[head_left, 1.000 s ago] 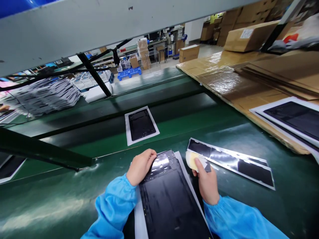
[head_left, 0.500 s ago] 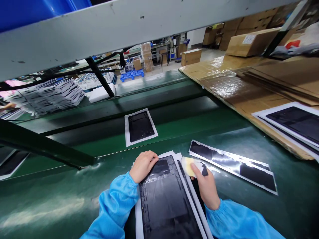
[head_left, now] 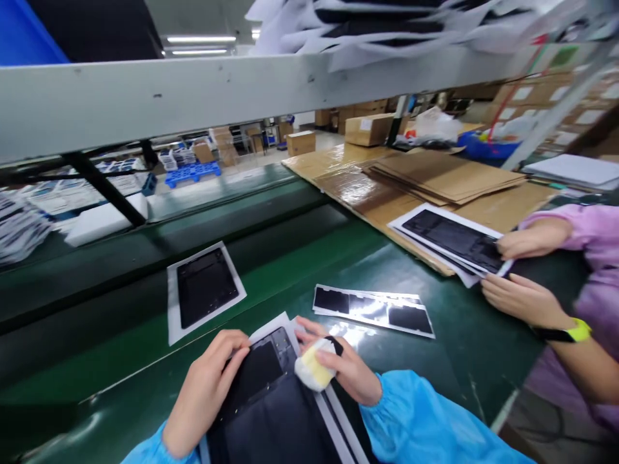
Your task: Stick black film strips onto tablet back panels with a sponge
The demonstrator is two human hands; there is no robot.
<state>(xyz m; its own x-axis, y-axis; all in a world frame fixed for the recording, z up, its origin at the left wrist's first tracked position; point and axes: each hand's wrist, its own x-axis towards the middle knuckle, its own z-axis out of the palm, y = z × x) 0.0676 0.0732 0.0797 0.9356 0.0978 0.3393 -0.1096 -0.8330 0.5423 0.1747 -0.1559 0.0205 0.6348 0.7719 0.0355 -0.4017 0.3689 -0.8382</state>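
Note:
A black tablet panel (head_left: 271, 412) lies on white sheets on the green bench in front of me, with another sheeted layer showing beneath its right side. My left hand (head_left: 207, 380) is at the panel's upper left edge, thumb and fingers bent together over it. In my right hand (head_left: 351, 370) is a white and yellow wiping pad (head_left: 316, 366) with a dark patch, held over the panel's upper right edge. Beyond that hand, overlapping strips with black rectangles (head_left: 370, 308) lie on the bench.
Another black panel on a white sheet (head_left: 206, 287) lies on the green conveyor belt (head_left: 285, 258). At right, a co-worker's hands (head_left: 527, 296) hold sheeted panels (head_left: 449, 238) beside flat cardboard (head_left: 445, 174). A grey shelf beam (head_left: 232, 96) crosses above the bench.
My view has swung right, bringing the co-worker's hands into sight. My right hand has brought the pad from beside the panel to over its upper right edge. My left hand stays at the left edge.

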